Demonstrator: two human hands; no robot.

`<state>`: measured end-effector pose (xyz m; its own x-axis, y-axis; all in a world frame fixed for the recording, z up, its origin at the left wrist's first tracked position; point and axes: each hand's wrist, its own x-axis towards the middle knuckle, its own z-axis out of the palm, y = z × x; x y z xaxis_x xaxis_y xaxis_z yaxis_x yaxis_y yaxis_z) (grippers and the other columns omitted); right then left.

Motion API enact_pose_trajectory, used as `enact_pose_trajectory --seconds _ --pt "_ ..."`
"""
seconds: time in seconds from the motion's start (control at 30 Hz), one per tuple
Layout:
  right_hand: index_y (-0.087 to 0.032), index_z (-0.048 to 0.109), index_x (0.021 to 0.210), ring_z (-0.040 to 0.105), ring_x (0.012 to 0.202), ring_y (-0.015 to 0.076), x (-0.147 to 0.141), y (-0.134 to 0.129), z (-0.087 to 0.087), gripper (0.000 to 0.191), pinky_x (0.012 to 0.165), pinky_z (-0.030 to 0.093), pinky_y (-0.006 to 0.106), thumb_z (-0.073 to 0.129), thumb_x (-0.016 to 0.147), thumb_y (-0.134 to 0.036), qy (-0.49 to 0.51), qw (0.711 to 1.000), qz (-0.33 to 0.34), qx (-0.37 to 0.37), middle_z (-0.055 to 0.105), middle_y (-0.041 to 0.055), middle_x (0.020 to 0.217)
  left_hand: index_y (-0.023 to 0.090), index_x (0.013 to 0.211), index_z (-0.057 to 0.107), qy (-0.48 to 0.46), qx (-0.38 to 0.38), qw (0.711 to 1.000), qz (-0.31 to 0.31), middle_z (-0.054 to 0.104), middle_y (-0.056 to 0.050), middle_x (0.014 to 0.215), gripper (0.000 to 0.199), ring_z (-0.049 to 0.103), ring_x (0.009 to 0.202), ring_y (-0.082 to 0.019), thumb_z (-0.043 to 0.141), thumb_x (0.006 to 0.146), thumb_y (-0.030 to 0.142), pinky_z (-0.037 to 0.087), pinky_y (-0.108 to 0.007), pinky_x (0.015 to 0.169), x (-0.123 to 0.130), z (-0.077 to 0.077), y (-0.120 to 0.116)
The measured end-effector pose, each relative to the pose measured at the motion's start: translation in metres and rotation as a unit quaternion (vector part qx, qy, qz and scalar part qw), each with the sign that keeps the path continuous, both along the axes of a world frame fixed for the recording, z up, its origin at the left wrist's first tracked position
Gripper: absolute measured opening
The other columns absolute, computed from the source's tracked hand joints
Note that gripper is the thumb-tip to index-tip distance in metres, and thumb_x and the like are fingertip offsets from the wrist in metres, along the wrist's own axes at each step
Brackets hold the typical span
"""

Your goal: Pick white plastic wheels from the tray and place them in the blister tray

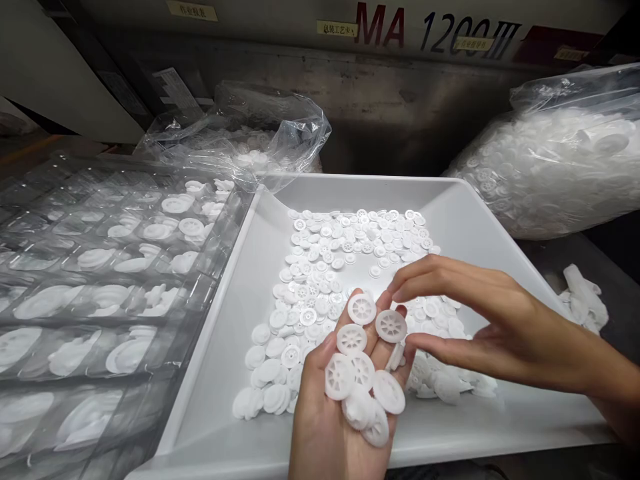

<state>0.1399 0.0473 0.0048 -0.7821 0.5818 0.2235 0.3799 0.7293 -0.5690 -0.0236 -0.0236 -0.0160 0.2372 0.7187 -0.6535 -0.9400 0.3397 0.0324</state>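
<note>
As your left hand (317, 427) lies cupped and palm up above the tray, its fingers (327, 350) curve gently and carry about eight white plastic spoked wheels (351, 339) in a loose, overlapping heap running from palm to fingertips. Your right hand (500, 327) reaches in from the right with its fingers (425, 273) spread in a wide open curve, index above and thumb below, around one wheel (391, 326) at the top of that heap; you cannot tell whether the thumb touches it.

Beneath your hands, a loose spread of similar white wheels (320, 287) covers much of the floor of a white rectangular tray (450, 213) with sloping walls. Just left of the tray lie clear plastic blister trays (100, 267), stacked, with white parts showing in their cavities. A bulging clear plastic bag of white parts (550, 173) sits to the right of the tray, and a second clear bag (250, 120) sits behind it. Some white pieces (583, 300) lie on a dark surface at the right. Farther back, a machine panel (435, 30) reads "MA 1200 III".
</note>
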Motion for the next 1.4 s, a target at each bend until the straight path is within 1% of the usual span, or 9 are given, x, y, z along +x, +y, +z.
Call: enact_pose_trajectory --seconds 0.2,0.4,0.57,0.7,0.97,1.07,1.2,1.27,1.4 --pt "-0.022 0.050 0.117 0.049 0.111 0.0078 0.002 0.003 -0.002 0.036 0.096 0.044 0.018 0.065 0.085 -0.029 -0.026 0.998 -0.023 -0.044 0.052 -0.0003 0.118 0.022 0.144 0.036 -0.043 0.054 0.998 0.010 0.057 -0.009 0.129 0.053 0.058 0.113 -0.022 0.042 0.092 0.032 0.053 -0.030 0.078 0.000 -0.014 -0.006" --pt "-0.027 0.050 0.117 0.050 0.109 0.0092 -0.005 0.002 -0.010 0.034 0.092 0.047 0.022 0.063 0.086 -0.033 0.003 0.988 -0.075 -0.135 0.052 -0.0027 0.118 0.021 0.142 0.040 -0.046 0.049 0.998 0.016 0.061 -0.007 0.123 0.050 0.062 0.106 -0.021 0.041 0.093 0.031 0.051 -0.031 0.088 0.001 -0.010 -0.005" --pt "-0.028 0.057 0.112 0.055 0.104 0.0105 -0.013 -0.002 -0.020 0.028 0.090 0.048 0.024 0.063 0.086 -0.035 0.061 0.951 -0.142 -0.269 0.058 -0.0027 0.111 0.018 0.149 0.024 -0.061 0.060 0.996 -0.026 0.056 -0.011 0.129 0.058 0.054 0.118 -0.024 0.036 0.095 0.034 0.041 -0.039 0.104 0.003 -0.009 -0.003" --pt "-0.022 0.062 0.101 0.057 0.096 0.0096 -0.015 0.002 -0.021 0.018 0.086 0.047 0.021 0.065 0.083 -0.026 0.120 0.934 -0.138 -0.308 0.060 -0.0004 0.100 0.022 0.151 0.010 -0.064 0.056 0.996 -0.038 0.059 -0.010 0.126 0.062 0.053 0.119 -0.022 0.036 0.096 0.033 0.030 -0.043 0.111 0.002 -0.010 -0.004" --pt "-0.017 0.038 0.092 0.048 0.075 0.0082 -0.005 0.013 -0.015 0.010 0.067 0.046 0.023 0.038 0.083 -0.017 0.255 0.864 -0.095 -0.423 0.047 0.0038 0.093 0.022 0.145 0.034 -0.084 0.111 0.990 0.002 0.050 -0.012 0.135 0.053 0.049 0.123 -0.023 0.042 0.093 0.030 0.041 -0.039 0.104 0.000 -0.020 -0.007" --pt "-0.018 0.046 0.096 0.040 0.064 0.0061 -0.003 0.009 -0.011 0.012 0.056 0.038 0.018 0.046 0.085 -0.017 0.195 0.887 -0.098 -0.406 0.046 0.0011 0.083 0.022 0.144 0.035 -0.045 0.087 0.995 0.018 0.051 -0.012 0.135 0.054 0.050 0.123 -0.022 0.044 0.091 0.026 0.040 -0.040 0.105 0.001 -0.020 -0.005" --pt "-0.024 0.059 0.104 0.047 0.077 0.0058 -0.002 0.003 -0.008 0.026 0.067 0.040 0.017 0.067 0.081 -0.033 -0.023 0.975 -0.098 -0.200 0.054 -0.0021 0.088 0.024 0.145 0.033 -0.035 0.070 0.997 0.023 0.053 -0.012 0.133 0.058 0.052 0.121 -0.022 0.046 0.089 0.023 0.047 -0.037 0.098 0.002 -0.017 -0.003" --pt "-0.025 0.060 0.104 0.049 0.083 0.0040 -0.003 0.002 -0.009 0.025 0.073 0.041 0.016 0.064 0.084 -0.039 -0.072 0.984 -0.087 -0.135 0.056 -0.0042 0.093 0.027 0.149 0.024 -0.043 0.061 0.997 0.028 0.053 -0.011 0.133 0.065 0.053 0.120 -0.021 0.046 0.088 0.022 0.047 -0.037 0.098 0.003 -0.017 -0.002" --pt "-0.024 0.061 0.101 0.049 0.080 0.0015 -0.006 0.004 -0.011 0.020 0.070 0.041 0.012 0.064 0.085 -0.035 -0.025 0.985 -0.090 -0.142 0.057 -0.0055 0.091 0.028 0.151 0.016 -0.057 0.063 0.996 0.019 0.049 -0.011 0.138 0.070 0.051 0.122 -0.023 0.047 0.088 0.024 0.045 -0.039 0.101 0.003 -0.020 -0.004"
